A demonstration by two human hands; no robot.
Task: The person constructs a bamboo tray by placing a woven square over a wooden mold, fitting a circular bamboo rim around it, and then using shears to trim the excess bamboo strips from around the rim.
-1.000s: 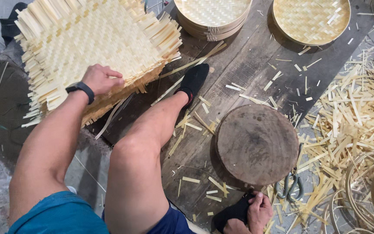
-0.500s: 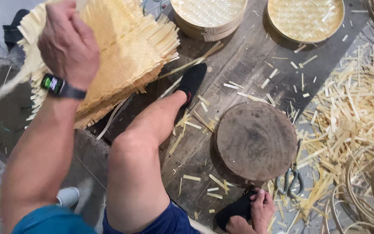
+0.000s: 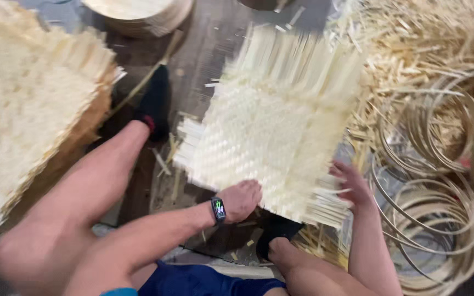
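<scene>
A pale square woven bamboo mat (image 3: 272, 129) with loose strip ends on every side lies tilted in front of me, blurred by motion. My left hand (image 3: 241, 198), with a dark watch on its wrist, grips the mat's near edge. My right hand (image 3: 349, 183) holds the mat's near right corner, fingers spread among the fringe. A stack of similar woven mats (image 3: 26, 118) fills the left of the view. My left leg stretches toward a black shoe (image 3: 157, 104).
Thin bamboo hoops (image 3: 434, 219) lie piled at the right beside a heap of loose bamboo strips (image 3: 412, 49). A round woven basket (image 3: 138, 13) sits at the top on the dark wooden boards (image 3: 204, 44). My right foot (image 3: 275, 244) is below the mat.
My left hand lifted one mat off the stack at the left and brought it across to the middle. My right hand rose from the floor and took its right side. The view shifted right.
</scene>
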